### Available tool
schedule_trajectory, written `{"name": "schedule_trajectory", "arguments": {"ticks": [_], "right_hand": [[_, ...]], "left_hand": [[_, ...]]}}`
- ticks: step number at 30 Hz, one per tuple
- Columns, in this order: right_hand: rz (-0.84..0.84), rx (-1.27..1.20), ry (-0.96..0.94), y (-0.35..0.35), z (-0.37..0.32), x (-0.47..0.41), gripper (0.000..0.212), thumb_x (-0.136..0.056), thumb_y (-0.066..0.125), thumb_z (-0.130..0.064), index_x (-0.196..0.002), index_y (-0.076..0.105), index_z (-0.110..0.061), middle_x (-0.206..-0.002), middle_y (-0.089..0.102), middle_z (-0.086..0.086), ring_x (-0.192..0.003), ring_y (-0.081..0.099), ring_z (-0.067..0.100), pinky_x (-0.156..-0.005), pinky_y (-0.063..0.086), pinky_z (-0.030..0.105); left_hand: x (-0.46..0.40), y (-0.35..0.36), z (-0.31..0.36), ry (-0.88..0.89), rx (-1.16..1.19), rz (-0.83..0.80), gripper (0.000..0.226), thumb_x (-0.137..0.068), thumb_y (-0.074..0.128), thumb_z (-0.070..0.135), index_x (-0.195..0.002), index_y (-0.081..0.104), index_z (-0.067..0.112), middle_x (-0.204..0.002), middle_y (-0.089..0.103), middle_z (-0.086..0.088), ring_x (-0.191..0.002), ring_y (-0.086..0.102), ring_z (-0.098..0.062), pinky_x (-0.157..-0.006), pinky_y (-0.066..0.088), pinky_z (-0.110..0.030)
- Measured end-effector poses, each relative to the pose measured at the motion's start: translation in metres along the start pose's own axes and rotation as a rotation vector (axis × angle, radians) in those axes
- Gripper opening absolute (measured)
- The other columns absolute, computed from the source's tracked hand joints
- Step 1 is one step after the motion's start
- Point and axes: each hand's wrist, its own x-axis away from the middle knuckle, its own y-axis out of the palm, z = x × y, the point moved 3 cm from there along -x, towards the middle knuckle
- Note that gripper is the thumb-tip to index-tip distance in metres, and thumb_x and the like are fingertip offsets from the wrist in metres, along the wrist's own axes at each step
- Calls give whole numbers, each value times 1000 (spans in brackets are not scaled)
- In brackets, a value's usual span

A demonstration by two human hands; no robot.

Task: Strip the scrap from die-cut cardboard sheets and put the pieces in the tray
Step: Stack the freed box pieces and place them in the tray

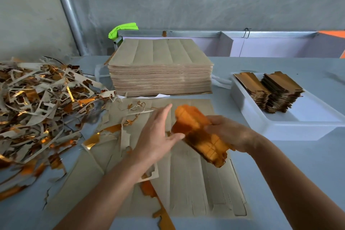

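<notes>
Head view: the right hand point(227, 132) grips a blurred bundle of gold-foil cardboard pieces point(201, 136), its fingers hidden beneath; the left hand point(158, 132), fingers straight, touches the bundle's left edge. Right of the bundle, a white plastic tray point(280, 127) holds stacked pieces.

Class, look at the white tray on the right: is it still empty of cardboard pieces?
No: the white tray already holds two stacks of stripped pieces at its far end.

At frame centre the right hand point(226, 132) gripped gold pieces point(197, 132); the left hand point(158, 132), fingers straight, touched them.
</notes>
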Motion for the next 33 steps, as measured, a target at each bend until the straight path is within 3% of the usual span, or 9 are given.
{"name": "schedule_trajectory", "arguments": {"ticks": [3, 8, 13, 17, 20, 22, 24, 28, 33], "right_hand": [[-161, 293, -31, 18, -9, -3, 20, -101, 42, -23, -108, 56, -10, -100, 61, 7, -90, 60, 23, -79, 52, 30], [-1, 577, -139, 16, 0, -4, 17, -99, 46, -22, -100, 63, -19, -85, 58, -10, -84, 55, 10, -73, 43, 18], [333, 240, -148, -3, 35, 15, 13, -86, 65, -32, -80, 66, -20, -72, 62, -3, -71, 59, 13, -60, 47, 15], [543, -341, -81, 7, 63, 28, 49, -76, 55, -55, -91, 70, -11, -88, 72, 8, -90, 66, 27, -84, 53, 37], [642, -494, -80, 31, 66, 21, 48, -81, 49, -58, -89, 71, -16, -88, 73, 4, -91, 66, 21, -79, 54, 32], [729, -569, -95, 43, 62, 16, 52, -79, 49, -60, -88, 69, -12, -81, 70, 3, -80, 64, 14, -62, 51, 16], [806, -582, -110, 50, 59, 12, 60, -76, 51, -63, -86, 64, -5, -70, 64, -1, -72, 58, 11, -63, 45, 17], [894, -639, -134, 58, 57, 10, 71, -75, 61, -67, -82, 55, 4, -61, 49, 5, -65, 48, 9, -66, 39, 28], [935, -637, -87, 53, 62, 10, 38, -90, 60, -37, -65, 50, -10, -59, 42, -1, -66, 40, 16, -62, 32, 28]], "left_hand": [[-11, 9, 8, -6, 160, -139, 92, -74, 78, 19, -147, 24, 33, -140, 42, 11, -128, 40, -10, -105, 34, -28], [0, 27, -17, -63, 175, -179, 31, -84, 69, 15, -108, 61, 33, -104, 62, 15, -107, 57, -8, -87, 45, -18], [6, 28, -24, -23, 182, -66, 24, -84, 69, 22, -98, 58, 39, -98, 58, 18, -91, 54, 1, -64, 41, 2], [11, 31, -26, -36, 288, 12, 22, -81, 72, 18, -93, 64, 35, -95, 60, 19, -93, 56, 0, -71, 46, -5], [19, 41, -27, -134, 432, 87, 23, -82, 71, 14, -90, 65, 34, -96, 65, 8, -96, 59, -6, -75, 49, -10], [22, 47, -25, -189, 502, 144, 17, -80, 73, 16, -91, 66, 27, -96, 66, -1, -95, 61, -13, -78, 54, -22], [24, 50, -20, -247, 605, 212, 19, -73, 79, 28, -86, 66, 23, -89, 67, -1, -88, 63, -16, -73, 57, -30], [27, 52, -10, -305, 695, 382, 36, -65, 77, 54, -72, 65, 20, -70, 65, 7, -72, 58, 0, -61, 44, -7], [28, 58, -15, -381, 799, 454, 14, -78, 74, 27, -80, 66, 16, -75, 66, 4, -72, 59, -8, -61, 48, -11]]}}
